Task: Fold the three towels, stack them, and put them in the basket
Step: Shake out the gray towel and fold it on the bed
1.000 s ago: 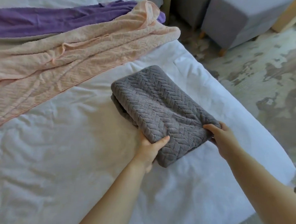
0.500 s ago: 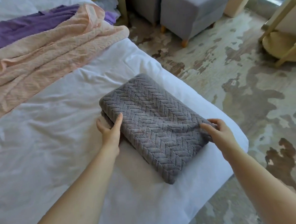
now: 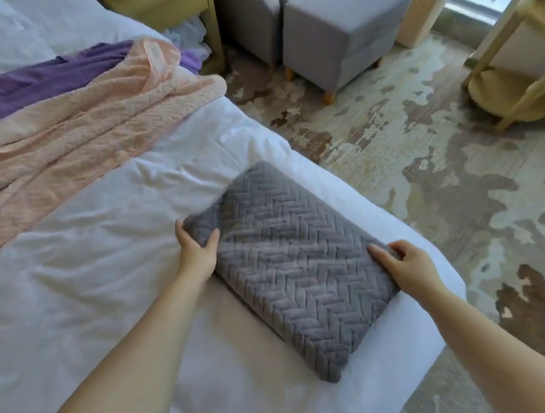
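From the head camera, a folded grey towel (image 3: 293, 268) with a raised herringbone weave lies flat on the white bed (image 3: 93, 247), close to the bed's near right corner and turned at a slant to its edge. The left hand (image 3: 196, 251) grips the towel's far left corner, its thumb pressed on the top face and its fingers wrapped round the outer side of the fold. The right hand (image 3: 407, 265) holds the towel's right-hand edge, with the thumb laid on top and the fingers curled over the edge toward the underside. Both forearms reach in from the bottom of the view. Further up the bed, well apart from the grey towel, a pink towel (image 3: 81, 143) lies spread out and rumpled, unfolded, and it overlaps the near side of a purple towel (image 3: 37, 83) that is stretched out behind it. Beyond the bed two grey upholstered ottomans (image 3: 344, 35) on short wooden legs stand side by side on a rug (image 3: 420, 167) with a mottled beige and brown pattern. A ribbed beige basket (image 3: 425, 12) stands on the floor just beside the right ottoman, near the window and well away from all three towels. At the right edge a pale yellow wooden stand (image 3: 511, 92) with a round lower shelf rests on the rug.
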`<state>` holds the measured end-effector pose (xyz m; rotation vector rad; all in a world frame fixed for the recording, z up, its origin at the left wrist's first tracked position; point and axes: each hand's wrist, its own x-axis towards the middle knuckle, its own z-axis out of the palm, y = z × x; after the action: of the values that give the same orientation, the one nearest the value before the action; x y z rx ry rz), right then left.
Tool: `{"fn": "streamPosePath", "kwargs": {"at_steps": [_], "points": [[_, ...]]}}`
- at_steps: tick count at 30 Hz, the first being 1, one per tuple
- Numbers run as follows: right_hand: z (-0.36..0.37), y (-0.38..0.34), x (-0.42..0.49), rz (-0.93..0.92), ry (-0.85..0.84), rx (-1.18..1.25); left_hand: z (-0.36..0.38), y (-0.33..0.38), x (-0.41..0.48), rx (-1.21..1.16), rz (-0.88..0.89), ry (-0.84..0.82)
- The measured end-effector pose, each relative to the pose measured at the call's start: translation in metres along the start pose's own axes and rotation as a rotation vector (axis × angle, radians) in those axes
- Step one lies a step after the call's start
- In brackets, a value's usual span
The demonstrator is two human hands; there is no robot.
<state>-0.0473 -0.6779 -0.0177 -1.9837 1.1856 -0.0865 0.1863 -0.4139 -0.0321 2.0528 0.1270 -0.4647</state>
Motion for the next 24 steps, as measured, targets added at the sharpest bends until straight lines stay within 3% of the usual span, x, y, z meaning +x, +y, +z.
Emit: {"fn": "streamPosePath", "kwargs": {"at_steps": [2,3,5,7,9,11,13,16,19,22,24], "points": [[0.001,-0.003,-0.004,0.003,0.018,-0.176,-0.003,0.004,-0.007,0.292,0.053,0.114],[0.001,-0.008,-0.009,-0.063,0.076,-0.235,-0.005,0.011,-0.012,0.459,0.178,0.197],[0.006,-0.020,-0.021,-0.297,0.158,-0.295,-0.001,0.026,-0.025,0.662,0.593,0.276],[0.017,-0.029,-0.028,-0.422,0.061,-0.419,0.019,0.033,-0.047,0.830,0.852,0.103],[0.029,-0.021,-0.029,-0.378,-0.126,-0.563,0.041,0.020,-0.075,1.034,0.780,-0.194],[0.030,-0.007,-0.025,-0.312,-0.254,-0.649,0.051,-0.006,-0.087,1.146,0.658,-0.312],[0.024,0.002,-0.021,-0.289,-0.271,-0.684,0.052,-0.020,-0.085,1.168,0.624,-0.307],[0.019,0.001,-0.030,-0.293,-0.144,-0.682,0.044,-0.022,-0.084,1.165,0.678,-0.272],[0.034,-0.013,-0.070,-0.493,-0.101,-0.549,0.032,-0.035,-0.096,1.137,0.739,-0.235],[0.061,0.000,-0.122,-0.764,-0.179,-0.674,0.011,-0.051,-0.105,1.114,0.671,-0.224],[0.064,0.013,-0.137,-0.790,-0.205,-0.744,0.001,-0.058,-0.107,1.134,0.633,-0.239]]}}
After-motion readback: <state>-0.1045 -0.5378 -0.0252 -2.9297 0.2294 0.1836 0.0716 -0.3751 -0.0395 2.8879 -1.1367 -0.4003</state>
